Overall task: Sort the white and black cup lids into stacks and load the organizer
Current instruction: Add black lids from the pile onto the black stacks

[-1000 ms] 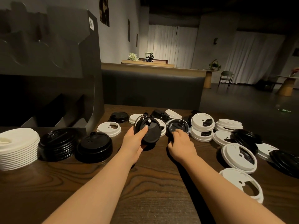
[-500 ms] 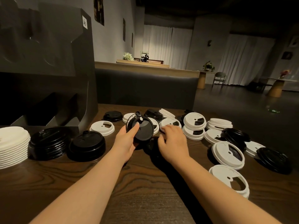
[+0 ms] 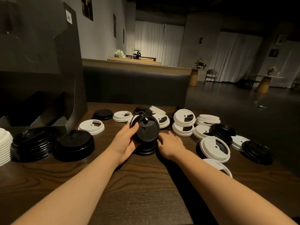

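Item one: my left hand [image 3: 125,140], centre of the frame, fingers curled round a black lid [image 3: 145,128] held tilted on edge, its top facing me, thumb on the near rim.

Item two: my right hand [image 3: 170,143], just right of that lid, palm down, fingers reaching toward a second black lid [image 3: 146,149] lying flat on the counter [image 3: 138,192] under the tilted one. Whether those fingers grip it or only touch it, I cannot tell; the fingertips are hidden behind the lids.

Item three: sorted stacks, left side of the frame. A white stack [image 3: 4,146] at the left edge, a tall black stack [image 3: 33,143] beside it, and a low black stack [image 3: 74,144] next along toward my left hand.

Item four: the organizer [image 3: 40,65], dark, upright, filling the upper left, standing on the counter behind the stacks. What is in its slots is too dark to read.

Item five: loose lids, unsorted. A single white lid [image 3: 91,126] and a single black lid [image 3: 102,114] near the organizer's foot; another white lid [image 3: 122,116] past them. To the right of centre, a two-high white pile [image 3: 184,124], further white lids scattered toward the lower right [image 3: 214,148], and black lids [image 3: 256,151] mixed among them at the right.
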Action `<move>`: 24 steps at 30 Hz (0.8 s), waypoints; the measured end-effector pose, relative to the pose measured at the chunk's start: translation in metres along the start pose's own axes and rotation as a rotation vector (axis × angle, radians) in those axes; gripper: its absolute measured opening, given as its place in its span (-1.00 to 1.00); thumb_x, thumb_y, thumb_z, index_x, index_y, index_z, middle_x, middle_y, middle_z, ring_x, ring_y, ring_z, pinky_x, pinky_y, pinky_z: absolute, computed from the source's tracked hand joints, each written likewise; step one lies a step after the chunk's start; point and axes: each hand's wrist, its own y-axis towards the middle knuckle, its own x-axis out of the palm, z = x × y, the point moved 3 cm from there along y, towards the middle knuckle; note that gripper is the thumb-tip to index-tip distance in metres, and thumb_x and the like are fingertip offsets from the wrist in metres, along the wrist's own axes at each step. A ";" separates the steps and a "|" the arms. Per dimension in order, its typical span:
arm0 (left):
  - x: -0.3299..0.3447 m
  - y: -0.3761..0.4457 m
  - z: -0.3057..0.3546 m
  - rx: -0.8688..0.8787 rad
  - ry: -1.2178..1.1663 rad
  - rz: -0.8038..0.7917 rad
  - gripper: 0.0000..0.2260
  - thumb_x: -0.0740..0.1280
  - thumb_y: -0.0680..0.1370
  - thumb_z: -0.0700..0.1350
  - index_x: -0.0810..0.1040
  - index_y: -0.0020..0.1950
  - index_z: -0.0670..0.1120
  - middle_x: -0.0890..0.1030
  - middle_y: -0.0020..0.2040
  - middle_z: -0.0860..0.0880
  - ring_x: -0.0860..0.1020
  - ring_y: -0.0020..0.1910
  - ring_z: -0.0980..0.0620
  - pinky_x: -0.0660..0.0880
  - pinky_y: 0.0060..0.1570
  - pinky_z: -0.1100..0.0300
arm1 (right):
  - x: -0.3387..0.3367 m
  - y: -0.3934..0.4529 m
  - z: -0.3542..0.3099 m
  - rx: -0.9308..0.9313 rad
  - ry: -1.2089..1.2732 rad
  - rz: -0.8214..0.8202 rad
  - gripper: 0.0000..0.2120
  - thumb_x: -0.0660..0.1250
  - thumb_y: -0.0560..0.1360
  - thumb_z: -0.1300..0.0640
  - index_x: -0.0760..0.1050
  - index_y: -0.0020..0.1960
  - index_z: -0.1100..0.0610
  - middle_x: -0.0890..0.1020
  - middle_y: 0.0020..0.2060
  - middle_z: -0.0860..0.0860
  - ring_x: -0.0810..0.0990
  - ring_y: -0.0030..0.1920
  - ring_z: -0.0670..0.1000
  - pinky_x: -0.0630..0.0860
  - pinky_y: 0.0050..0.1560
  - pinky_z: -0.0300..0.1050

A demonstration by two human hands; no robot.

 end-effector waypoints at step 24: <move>0.147 0.001 -0.053 0.011 0.118 -0.026 -0.89 0.22 0.62 -0.12 0.53 0.05 -0.04 0.66 -0.06 -0.01 0.60 -0.02 0.06 0.53 -0.05 0.16 | -0.065 -0.096 0.159 0.718 -0.009 0.222 -0.35 -0.01 0.54 -0.30 -0.04 0.55 -0.09 -0.16 0.54 0.16 -0.31 0.48 0.31 -0.28 0.37 0.39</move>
